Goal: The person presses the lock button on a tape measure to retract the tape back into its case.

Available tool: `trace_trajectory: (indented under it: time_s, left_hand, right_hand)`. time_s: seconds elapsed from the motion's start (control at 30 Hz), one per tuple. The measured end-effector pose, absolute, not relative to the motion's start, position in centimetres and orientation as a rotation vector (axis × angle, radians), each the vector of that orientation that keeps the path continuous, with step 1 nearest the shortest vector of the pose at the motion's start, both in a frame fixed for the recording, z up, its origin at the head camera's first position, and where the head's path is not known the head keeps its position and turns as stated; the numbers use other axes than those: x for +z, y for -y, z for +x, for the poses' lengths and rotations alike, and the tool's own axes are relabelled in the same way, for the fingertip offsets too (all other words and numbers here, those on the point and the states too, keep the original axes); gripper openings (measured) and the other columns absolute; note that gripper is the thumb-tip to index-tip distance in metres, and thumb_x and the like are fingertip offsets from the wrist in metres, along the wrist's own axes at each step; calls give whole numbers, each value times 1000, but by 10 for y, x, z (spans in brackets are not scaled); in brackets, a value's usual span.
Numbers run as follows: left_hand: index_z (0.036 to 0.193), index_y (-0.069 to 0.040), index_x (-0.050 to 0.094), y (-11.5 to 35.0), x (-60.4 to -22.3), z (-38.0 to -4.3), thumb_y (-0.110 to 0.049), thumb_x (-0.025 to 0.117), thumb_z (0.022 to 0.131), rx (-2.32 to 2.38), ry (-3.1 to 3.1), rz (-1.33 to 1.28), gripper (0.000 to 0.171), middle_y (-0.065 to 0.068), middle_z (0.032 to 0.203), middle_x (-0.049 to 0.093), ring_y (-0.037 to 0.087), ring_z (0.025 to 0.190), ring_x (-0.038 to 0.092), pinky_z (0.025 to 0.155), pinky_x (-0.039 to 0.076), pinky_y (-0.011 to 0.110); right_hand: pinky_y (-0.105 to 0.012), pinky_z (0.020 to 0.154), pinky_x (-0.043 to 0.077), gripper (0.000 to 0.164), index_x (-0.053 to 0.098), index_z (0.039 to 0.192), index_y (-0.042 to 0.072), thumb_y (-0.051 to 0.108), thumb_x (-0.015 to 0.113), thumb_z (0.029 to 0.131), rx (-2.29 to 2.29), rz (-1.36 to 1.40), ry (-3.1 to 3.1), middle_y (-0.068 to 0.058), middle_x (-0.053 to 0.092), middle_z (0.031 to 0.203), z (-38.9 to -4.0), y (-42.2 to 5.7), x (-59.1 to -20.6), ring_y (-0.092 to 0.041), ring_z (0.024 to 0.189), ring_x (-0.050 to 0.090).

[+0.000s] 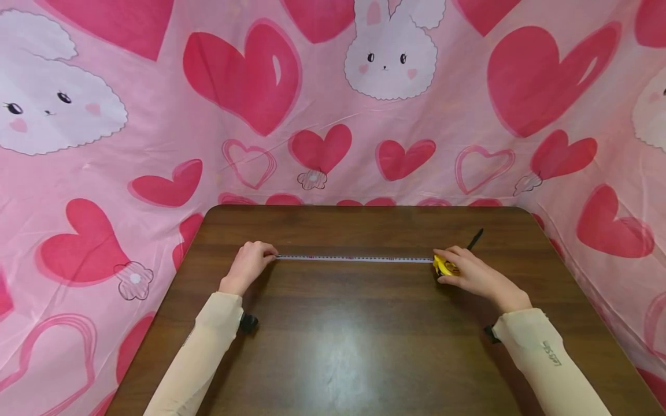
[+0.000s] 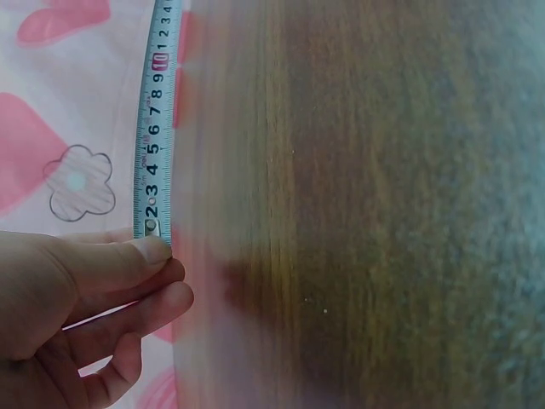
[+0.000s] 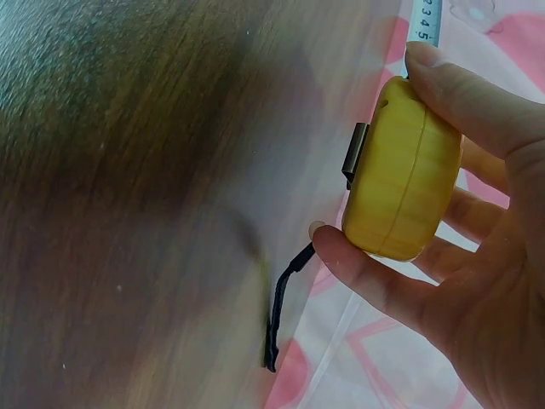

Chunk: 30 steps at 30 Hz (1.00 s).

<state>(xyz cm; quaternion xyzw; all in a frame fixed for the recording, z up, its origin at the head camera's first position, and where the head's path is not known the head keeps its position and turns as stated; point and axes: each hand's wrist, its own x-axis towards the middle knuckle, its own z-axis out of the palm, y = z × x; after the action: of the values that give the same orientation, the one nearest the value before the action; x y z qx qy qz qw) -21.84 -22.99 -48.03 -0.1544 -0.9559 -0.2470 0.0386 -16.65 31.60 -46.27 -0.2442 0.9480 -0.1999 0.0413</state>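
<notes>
Thumb and fingers of the left hand [image 1: 248,267] pinch the free end of a tape blade [image 1: 354,259], with no gap showing between them; the right hand [image 1: 481,276] is wrapped round a yellow case [image 1: 444,267], thumb and fingers spread just as wide as its body. Across the table [image 1: 374,323] the blade runs nearly parallel to the far edge, drawn out straight, its pinched end over the table's left part and the case over its right part; the head view alone gives this whole span, and also the hearts and rabbits on the pink cloth [image 1: 270,156] behind the table.

Only the left wrist view makes the blade's digits near the pinched end legible, black ones leading to a red-boxed 10, with a small metal fitting [image 2: 152,227] beside the thumb; its other fingers are loosely bent. Only the right wrist view shows the metal clip [image 3: 355,153] on the case's table-facing side; there the black strap [image 3: 281,311] trails down past a fingertip, while the head view has it pointing toward the table's far edge.
</notes>
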Motion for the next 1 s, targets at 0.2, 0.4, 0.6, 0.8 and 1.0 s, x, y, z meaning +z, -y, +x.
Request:
trace_trajectory:
  time_s: [0.2, 0.4, 0.6, 0.8, 1.0]
  left_hand:
    - [99, -6, 82, 229, -481, -219, -6, 77, 93, -763, 2933, -484, 7, 11, 99, 79, 32, 92, 72, 89, 58, 52]
    - [99, -6, 82, 226, -481, -220, -6, 77, 93, -781, 2933, -488, 7, 11, 99, 79, 31, 92, 72, 90, 58, 52]
    - [100, -6, 82, 223, -480, -219, -6, 77, 93, -806, 2939, -485, 9, 11, 100, 79, 30, 92, 72, 91, 58, 50]
    - [102, -6, 82, 220, -480, -217, -6, 77, 93, -825, 2940, -489, 10, 12, 101, 78, 30, 91, 71, 91, 58, 51]
    - [100, -7, 82, 219, -483, -218, -6, 77, 93, -813, 2936, -494, 9, 11, 100, 79, 29, 91, 71, 90, 58, 51]
  right_hand:
    - [-58, 99, 51, 70, 52, 147, -6, 30, 79, 94, -611, -718, -2893, -23, 59, 132, -167, -313, -462, -33, 111, 58]
    - [-59, 100, 51, 69, 53, 145, -7, 29, 80, 93, -604, -709, -2892, -24, 59, 132, -168, -309, -461, -34, 112, 58]
    - [-60, 100, 51, 68, 53, 145, -8, 28, 80, 93, -602, -708, -2890, -25, 59, 132, -169, -306, -460, -34, 111, 58]
    - [-59, 100, 51, 68, 53, 146, -7, 29, 79, 94, -602, -713, -2883, -25, 58, 134, -170, -304, -462, -33, 112, 58]
    - [-59, 100, 51, 68, 53, 145, -8, 27, 80, 93, -588, -744, -2895, -25, 59, 132, -172, -301, -464, -35, 112, 58]
